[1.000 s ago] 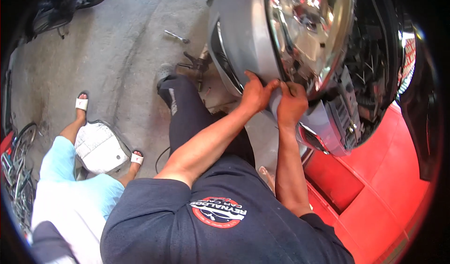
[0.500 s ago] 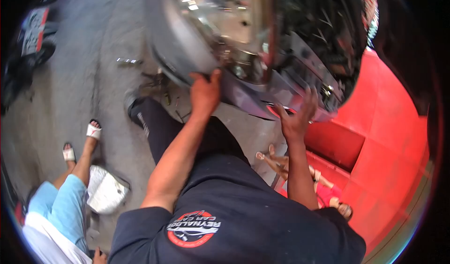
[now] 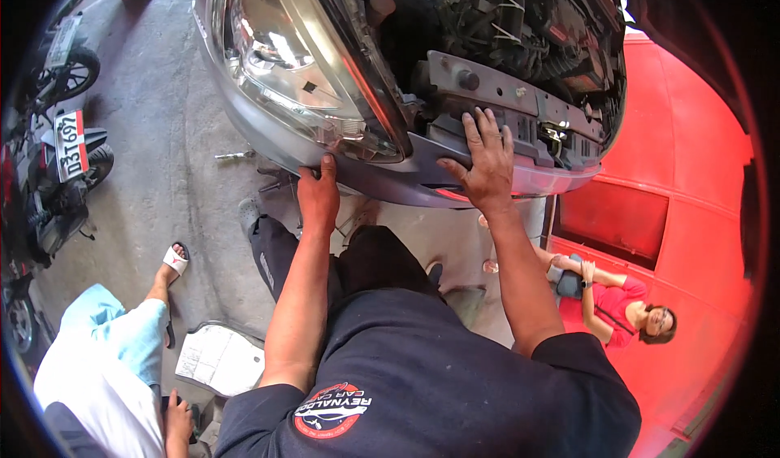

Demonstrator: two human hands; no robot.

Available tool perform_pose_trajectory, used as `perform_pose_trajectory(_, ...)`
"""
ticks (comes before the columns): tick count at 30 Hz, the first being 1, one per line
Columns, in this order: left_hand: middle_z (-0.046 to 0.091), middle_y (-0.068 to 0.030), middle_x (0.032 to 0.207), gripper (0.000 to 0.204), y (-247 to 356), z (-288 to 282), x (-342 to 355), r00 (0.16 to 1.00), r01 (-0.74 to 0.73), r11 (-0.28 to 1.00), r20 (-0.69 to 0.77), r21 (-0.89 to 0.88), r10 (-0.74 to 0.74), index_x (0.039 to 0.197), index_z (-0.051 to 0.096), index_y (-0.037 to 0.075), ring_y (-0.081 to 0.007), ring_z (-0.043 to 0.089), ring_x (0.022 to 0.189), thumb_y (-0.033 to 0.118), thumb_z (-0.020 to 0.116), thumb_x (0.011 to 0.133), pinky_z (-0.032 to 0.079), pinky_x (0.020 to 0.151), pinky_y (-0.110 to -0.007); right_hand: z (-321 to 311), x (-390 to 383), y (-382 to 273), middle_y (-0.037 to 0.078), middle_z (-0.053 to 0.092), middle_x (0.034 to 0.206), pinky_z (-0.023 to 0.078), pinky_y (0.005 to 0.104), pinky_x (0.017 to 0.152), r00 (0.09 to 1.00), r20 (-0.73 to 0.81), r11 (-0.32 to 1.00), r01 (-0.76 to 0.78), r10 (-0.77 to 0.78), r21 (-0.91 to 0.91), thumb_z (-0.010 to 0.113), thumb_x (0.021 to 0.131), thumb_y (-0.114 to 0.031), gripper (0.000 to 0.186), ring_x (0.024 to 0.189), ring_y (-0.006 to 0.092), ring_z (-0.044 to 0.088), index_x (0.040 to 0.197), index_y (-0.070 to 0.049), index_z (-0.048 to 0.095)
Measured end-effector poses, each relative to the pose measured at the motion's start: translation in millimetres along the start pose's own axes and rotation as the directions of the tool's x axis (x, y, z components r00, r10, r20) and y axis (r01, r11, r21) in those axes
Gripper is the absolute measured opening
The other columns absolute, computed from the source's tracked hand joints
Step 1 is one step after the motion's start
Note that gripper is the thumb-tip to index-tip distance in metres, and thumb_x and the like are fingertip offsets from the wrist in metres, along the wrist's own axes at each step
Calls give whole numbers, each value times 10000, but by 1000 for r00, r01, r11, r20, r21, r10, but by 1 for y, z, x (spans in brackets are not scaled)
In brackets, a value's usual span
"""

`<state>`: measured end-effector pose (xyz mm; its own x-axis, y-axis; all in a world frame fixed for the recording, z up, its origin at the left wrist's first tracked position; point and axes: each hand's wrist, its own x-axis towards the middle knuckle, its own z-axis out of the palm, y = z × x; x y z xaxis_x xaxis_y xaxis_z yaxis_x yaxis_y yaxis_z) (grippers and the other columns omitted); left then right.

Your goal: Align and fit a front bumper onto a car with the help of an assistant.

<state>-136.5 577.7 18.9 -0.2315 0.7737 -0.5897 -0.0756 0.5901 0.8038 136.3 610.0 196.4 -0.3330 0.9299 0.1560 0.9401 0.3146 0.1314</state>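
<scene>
The front bumper [image 3: 382,183] of a grey car lies in front of me, below a large headlight [image 3: 280,68] with a hazy lens. My left hand [image 3: 318,198] is at the bumper's lower edge beneath the headlight; its thumb points up and its other fingers are bent against the edge, partly hidden. Farther right, my right hand [image 3: 489,165] rests palm down on the bumper's upper edge, fingers outstretched and pointing toward the engine bay [image 3: 536,19]. Just beyond these fingertips runs a grey crossmember [image 3: 479,84] with a latch [image 3: 555,135].
A person in a white shirt [image 3: 97,377] stands at left near a silvery sheet [image 3: 219,359]. Parked motorcycles [image 3: 61,165] line the far left. Another person in a red top [image 3: 617,303] sits by the red wall [image 3: 691,214]. A metal tool [image 3: 234,156] lies on the floor.
The car front now appears farther left and more of the engine bay shows. My right hand, raised and blurred before, now lies flat on the bumper; my left hand stays at the lower edge.
</scene>
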Motion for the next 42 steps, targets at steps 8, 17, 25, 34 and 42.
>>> perform_pose_trajectory(8,745,-303,1142,585,28,-25,-1,990,-15,992,138,127,-3,1180,726,-54,-423,728,1116,491,714,968,551,932,-505,2,26,-173,246,248,1715,153,712,1246,978,-197,961,-8,65,278,778,906,-542,946,1579,503,225,1645,-129,356)
perform_pose_trajectory(17,736,-304,1109,537,37,-72,28,924,-26,983,379,182,-46,1194,740,-19,-470,686,1135,476,638,1012,523,967,-506,76,30,-184,281,116,1729,258,772,1190,979,-187,996,-84,80,-14,684,950,-653,1002,1547,617,167,1696,-213,179)
perform_pose_trajectory(25,710,-331,940,562,29,-83,40,933,13,988,352,155,-68,1150,755,-22,-495,701,988,512,685,989,527,855,-512,111,31,-185,269,88,1750,206,757,1208,961,-250,989,-141,123,-55,792,879,-601,1109,1567,604,99,1698,-212,153)
perform_pose_trajectory(34,764,-244,1047,478,18,-165,139,940,-260,884,310,388,141,1132,785,11,-413,739,1014,455,754,957,571,902,-460,124,33,-193,252,9,1766,207,777,1191,934,-304,979,-205,188,-24,750,898,-640,1099,1575,594,124,1712,-402,51)
perform_pose_trajectory(42,621,-293,1449,805,129,-205,240,833,-528,841,-118,116,540,1580,462,3,-341,580,1392,451,755,979,464,1140,-403,129,31,-195,314,59,1745,159,732,1226,942,-304,981,-178,145,-84,773,858,-653,1150,1589,577,74,1703,-173,157)
